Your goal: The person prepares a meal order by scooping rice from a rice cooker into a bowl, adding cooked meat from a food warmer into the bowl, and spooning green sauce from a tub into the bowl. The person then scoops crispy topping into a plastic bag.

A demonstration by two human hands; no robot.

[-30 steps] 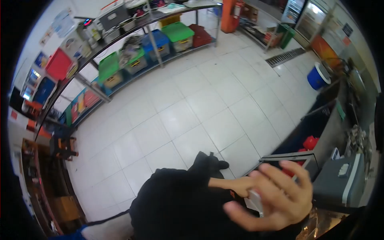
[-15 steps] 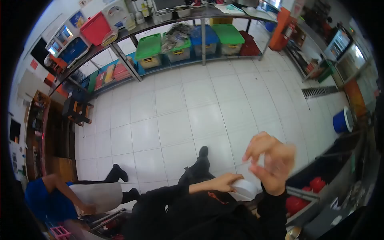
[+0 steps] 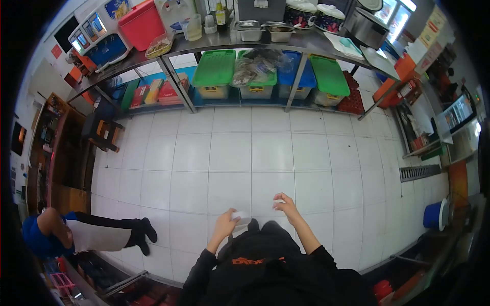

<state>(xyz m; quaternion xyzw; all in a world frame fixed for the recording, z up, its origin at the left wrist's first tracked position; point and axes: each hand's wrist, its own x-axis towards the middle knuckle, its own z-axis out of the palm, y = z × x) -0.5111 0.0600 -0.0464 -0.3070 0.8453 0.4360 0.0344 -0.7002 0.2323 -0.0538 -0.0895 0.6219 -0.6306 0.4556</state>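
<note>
My left hand point(image 3: 225, 223) is closed around the edge of a white round object point(image 3: 242, 220), which looks like a small tub or a roll; its exact kind is unclear. It is held in front of my body, above the floor. My right hand point(image 3: 288, 208) is raised to the right of it, apart from it. Its thumb and fingers are curled toward each other in a pinch. Anything between the fingertips is too small or pale to make out.
A steel table point(image 3: 204, 47) runs along the far side, with pots, metal trays and a red cooler point(image 3: 138, 25). Lidded bins point(image 3: 214, 69) stand on its lower shelf. A person in blue point(image 3: 46, 232) is at the left. A blue bucket point(image 3: 434, 215) stands right.
The view has turned and levelled toward the table. My right hand has dropped from its raised place near the camera. My left hand still holds the white round object.
</note>
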